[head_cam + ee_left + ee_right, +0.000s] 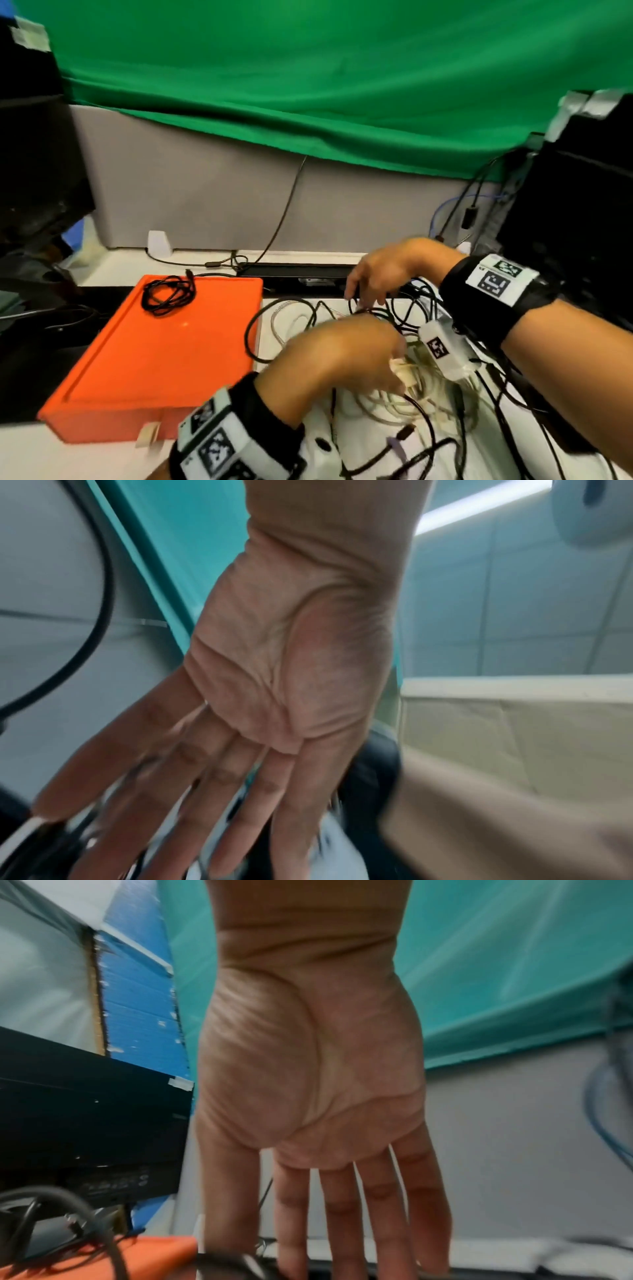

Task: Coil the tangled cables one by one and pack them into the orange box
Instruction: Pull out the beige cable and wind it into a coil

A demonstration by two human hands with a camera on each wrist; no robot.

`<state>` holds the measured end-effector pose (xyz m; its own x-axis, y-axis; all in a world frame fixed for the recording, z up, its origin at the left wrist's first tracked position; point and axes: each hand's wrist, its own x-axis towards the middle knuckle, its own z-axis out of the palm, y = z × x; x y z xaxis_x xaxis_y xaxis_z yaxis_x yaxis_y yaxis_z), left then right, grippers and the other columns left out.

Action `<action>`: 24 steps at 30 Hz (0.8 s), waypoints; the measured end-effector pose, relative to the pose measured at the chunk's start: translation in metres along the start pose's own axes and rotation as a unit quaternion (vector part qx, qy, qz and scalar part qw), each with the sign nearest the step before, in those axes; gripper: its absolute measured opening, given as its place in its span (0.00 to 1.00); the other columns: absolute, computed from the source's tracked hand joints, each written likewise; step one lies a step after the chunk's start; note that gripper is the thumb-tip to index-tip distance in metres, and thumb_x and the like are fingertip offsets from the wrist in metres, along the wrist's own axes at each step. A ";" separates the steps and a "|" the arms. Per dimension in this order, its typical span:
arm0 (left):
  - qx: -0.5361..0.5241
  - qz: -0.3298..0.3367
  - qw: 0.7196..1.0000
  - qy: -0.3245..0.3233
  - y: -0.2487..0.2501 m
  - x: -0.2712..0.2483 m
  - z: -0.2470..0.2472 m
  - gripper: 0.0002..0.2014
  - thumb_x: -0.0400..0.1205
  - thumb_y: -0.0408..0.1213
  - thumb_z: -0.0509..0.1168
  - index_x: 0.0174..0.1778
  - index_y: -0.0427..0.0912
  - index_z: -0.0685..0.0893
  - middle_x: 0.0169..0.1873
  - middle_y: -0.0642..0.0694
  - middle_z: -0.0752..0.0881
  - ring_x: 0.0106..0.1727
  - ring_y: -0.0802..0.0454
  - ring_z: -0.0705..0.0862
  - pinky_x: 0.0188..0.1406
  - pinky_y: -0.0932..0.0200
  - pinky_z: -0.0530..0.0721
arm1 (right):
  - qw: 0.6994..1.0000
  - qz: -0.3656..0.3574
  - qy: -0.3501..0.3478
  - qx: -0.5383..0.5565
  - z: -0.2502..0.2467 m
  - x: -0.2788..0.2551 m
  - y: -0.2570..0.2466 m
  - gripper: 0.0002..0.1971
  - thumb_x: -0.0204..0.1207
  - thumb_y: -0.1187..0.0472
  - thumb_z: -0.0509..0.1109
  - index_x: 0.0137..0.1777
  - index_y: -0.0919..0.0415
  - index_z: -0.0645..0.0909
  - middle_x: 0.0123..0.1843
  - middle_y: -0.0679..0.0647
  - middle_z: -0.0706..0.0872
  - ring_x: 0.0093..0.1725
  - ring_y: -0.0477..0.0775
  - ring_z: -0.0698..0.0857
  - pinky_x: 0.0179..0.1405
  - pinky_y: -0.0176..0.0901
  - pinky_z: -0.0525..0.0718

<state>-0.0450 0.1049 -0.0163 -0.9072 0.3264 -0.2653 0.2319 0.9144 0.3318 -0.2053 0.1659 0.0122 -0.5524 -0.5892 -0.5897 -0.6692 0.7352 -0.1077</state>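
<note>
Hands over cable tangle (411, 377) on counter right of orange box (161, 346). One coiled black cable (168, 294) already in box. Left hand (346, 363) fingers spread; right hand (387, 270) fingers straight, tips at black loop. Advice: isolate one free end, draw out slowly, coil away from pile.

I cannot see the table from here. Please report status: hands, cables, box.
Left hand and right hand open, over the tangled cables, gripping nothing visible. One black coil in the orange box. Nothing blocking the box.
</note>
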 end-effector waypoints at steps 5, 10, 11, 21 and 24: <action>-0.026 -0.105 0.982 0.156 -0.025 0.004 -0.041 0.14 0.78 0.50 0.76 0.54 0.49 0.82 0.50 0.51 0.86 0.50 0.49 0.84 0.43 0.54 0.81 | 0.992 -0.043 -0.032 0.112 0.026 -0.008 0.010 0.09 0.85 0.62 0.63 0.47 0.51 0.83 0.55 0.57 0.93 0.51 0.58 0.91 0.60 0.57 0.88; -0.022 -0.149 0.979 0.141 -0.032 0.029 -0.034 0.13 0.82 0.45 0.73 0.58 0.43 0.82 0.53 0.46 0.88 0.48 0.46 0.88 0.44 0.50 0.87 | 0.957 -0.091 0.044 0.272 0.025 -0.012 0.025 0.12 0.87 0.61 0.60 0.53 0.65 0.85 0.46 0.63 0.91 0.41 0.62 0.89 0.52 0.59 0.90; -0.020 -0.143 0.978 0.150 -0.034 0.032 -0.034 0.08 0.85 0.41 0.69 0.55 0.42 0.84 0.51 0.43 0.89 0.46 0.45 0.90 0.43 0.50 0.88 | 0.948 -0.107 0.076 0.289 0.027 -0.013 0.028 0.12 0.86 0.62 0.61 0.51 0.65 0.85 0.44 0.61 0.91 0.41 0.60 0.88 0.48 0.55 0.89; -0.310 -0.080 0.836 0.446 -0.062 0.030 -0.054 0.08 0.89 0.39 0.64 0.44 0.48 0.83 0.34 0.45 0.89 0.31 0.45 0.89 0.36 0.45 0.91 | 0.863 -0.074 0.319 0.384 0.044 -0.023 0.067 0.23 0.86 0.38 0.61 0.52 0.54 0.89 0.33 0.49 0.81 0.29 0.47 0.76 0.32 0.42 0.76; -0.388 -0.009 0.804 0.450 -0.053 0.024 -0.058 0.06 0.89 0.38 0.64 0.48 0.44 0.83 0.31 0.45 0.87 0.26 0.47 0.83 0.31 0.49 0.87 | 0.882 -0.086 0.319 0.337 0.045 -0.020 0.066 0.20 0.86 0.44 0.65 0.46 0.60 0.87 0.29 0.52 0.78 0.28 0.50 0.73 0.30 0.44 0.71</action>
<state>-0.0995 0.0507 0.0124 -0.8758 -0.3096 0.3703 0.2441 0.3777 0.8932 -0.2159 0.2418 -0.0193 -0.7821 -0.6225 0.0285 -0.4416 0.5212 -0.7303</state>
